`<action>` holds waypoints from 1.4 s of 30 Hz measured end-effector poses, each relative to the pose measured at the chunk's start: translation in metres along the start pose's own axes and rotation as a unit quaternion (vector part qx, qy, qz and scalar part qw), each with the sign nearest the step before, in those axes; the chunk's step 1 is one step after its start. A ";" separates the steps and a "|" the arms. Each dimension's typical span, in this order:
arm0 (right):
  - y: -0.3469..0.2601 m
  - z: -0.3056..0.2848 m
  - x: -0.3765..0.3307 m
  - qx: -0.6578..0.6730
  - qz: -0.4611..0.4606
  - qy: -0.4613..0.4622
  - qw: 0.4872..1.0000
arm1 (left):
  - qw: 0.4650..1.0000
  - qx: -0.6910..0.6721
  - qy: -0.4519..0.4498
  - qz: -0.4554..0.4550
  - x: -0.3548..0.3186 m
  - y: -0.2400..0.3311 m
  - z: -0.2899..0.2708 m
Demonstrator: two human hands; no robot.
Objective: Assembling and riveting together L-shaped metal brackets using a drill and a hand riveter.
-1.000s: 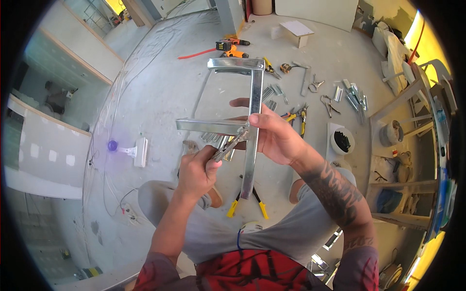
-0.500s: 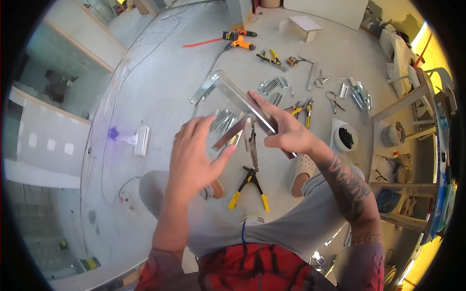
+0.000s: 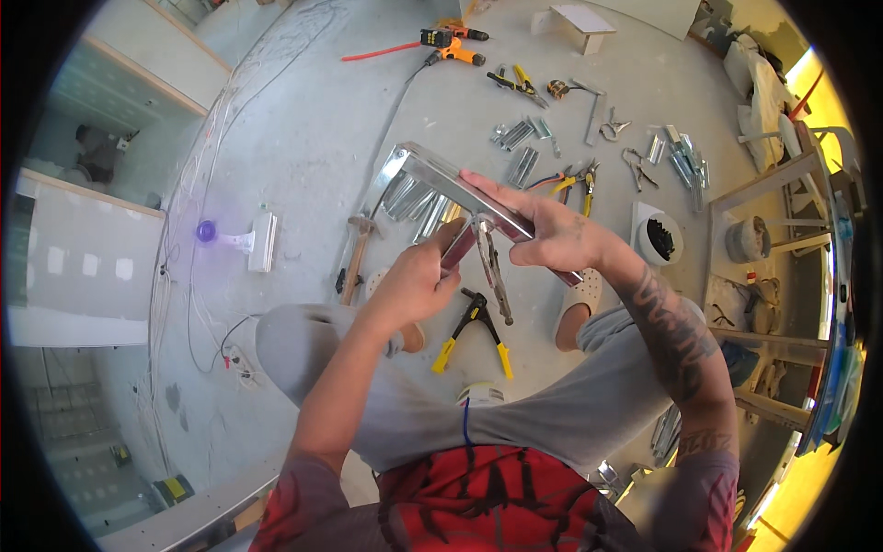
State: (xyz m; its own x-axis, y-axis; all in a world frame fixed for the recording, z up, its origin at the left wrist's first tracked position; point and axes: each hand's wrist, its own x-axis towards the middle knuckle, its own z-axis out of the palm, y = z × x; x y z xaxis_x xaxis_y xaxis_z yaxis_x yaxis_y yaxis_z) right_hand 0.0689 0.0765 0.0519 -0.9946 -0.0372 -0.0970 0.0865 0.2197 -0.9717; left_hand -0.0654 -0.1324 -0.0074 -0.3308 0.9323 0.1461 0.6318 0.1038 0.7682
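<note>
Between my hands is a frame of shiny metal profile [image 3: 441, 188], its long piece slanting down to the right and shorter pieces branching off. My right hand [image 3: 563, 237] grips the long piece near its right end, thumb below and fingers along the top. My left hand [image 3: 414, 290] is closed around the short branch [image 3: 460, 247] near the middle. Locking pliers [image 3: 494, 276] hang from the joint between the hands, jaws at the metal. Below, on the floor between my feet, lies a hand tool with yellow handles [image 3: 473, 336], legs spread.
A hammer [image 3: 358, 250] lies left of the frame. Farther off are cut metal pieces [image 3: 524, 136], yellow-handled snips [image 3: 589, 189], orange drills [image 3: 457, 55] and a tape measure [image 3: 557, 89]. A white bucket of dark screws [image 3: 659, 241] stands right, beside a wooden shelf [image 3: 782, 345]. Cables [image 3: 195, 221] run along the left.
My left hand, open beside the frame before, has moved in and closed on the short branch. The frame sits slightly lower, and the locking pliers' handles have swung right. The hammer has come into sight.
</note>
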 end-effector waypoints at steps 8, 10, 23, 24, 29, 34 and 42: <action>-0.042 -0.016 -0.028 -0.312 0.073 0.346 0.882 | 0.972 -0.148 0.099 -0.150 0.037 -0.023 0.059; -0.035 0.001 -0.043 -0.198 0.236 0.183 0.934 | 0.955 -0.188 0.163 -0.163 0.044 -0.035 0.081; 0.139 0.081 0.003 0.137 0.284 0.215 0.924 | 0.966 -0.076 0.062 -0.239 -0.041 -0.002 0.163; 0.158 0.069 -0.015 0.230 0.260 0.243 0.906 | 0.977 -0.089 -0.011 -0.195 -0.050 0.024 0.145; 0.227 0.081 0.014 0.057 0.228 0.165 0.958 | 0.920 -0.356 0.163 -0.001 -0.194 0.043 -0.053; 0.367 0.051 0.032 -0.404 0.131 0.179 0.888 | 0.786 0.118 0.340 -0.503 -0.329 -0.141 0.007; 0.382 0.086 0.066 -0.442 0.245 0.219 0.835 | 0.745 0.137 0.126 -0.640 -0.420 -0.176 0.169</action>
State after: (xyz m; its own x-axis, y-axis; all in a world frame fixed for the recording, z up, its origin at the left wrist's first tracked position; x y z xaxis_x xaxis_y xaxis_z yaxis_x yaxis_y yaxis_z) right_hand 0.0409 0.0742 -0.3442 -0.7948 0.5855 -0.1593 0.6050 0.7447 -0.2817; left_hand 0.0803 -0.4839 -0.3095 -0.8853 -0.0832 -0.4575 -0.2067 0.9517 0.2270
